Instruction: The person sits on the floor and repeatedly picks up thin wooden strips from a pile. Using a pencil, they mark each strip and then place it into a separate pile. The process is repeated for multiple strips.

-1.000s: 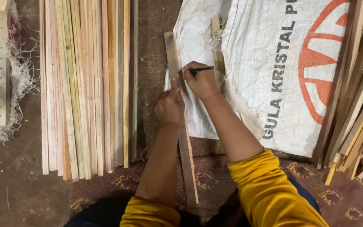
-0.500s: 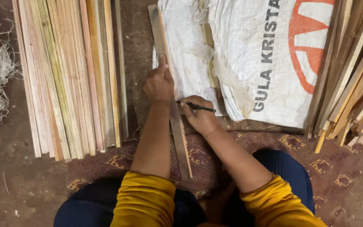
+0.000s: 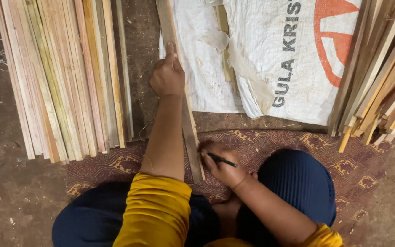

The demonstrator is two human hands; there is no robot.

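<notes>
wood strip [image 3: 186, 112]: long, thin, pale brown, flat on ground, I see it running lengthwise away | pen [image 3: 221, 160]: dark, slim, tilted, tip beside strip's near end

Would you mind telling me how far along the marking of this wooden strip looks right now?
Done: no marks can be made out on the wooden strip.
In hand: the left hand presses the strip down while the right hand holds a dark pen at its near end.
Left: cannot tell; many more strips lie alongside.
</notes>
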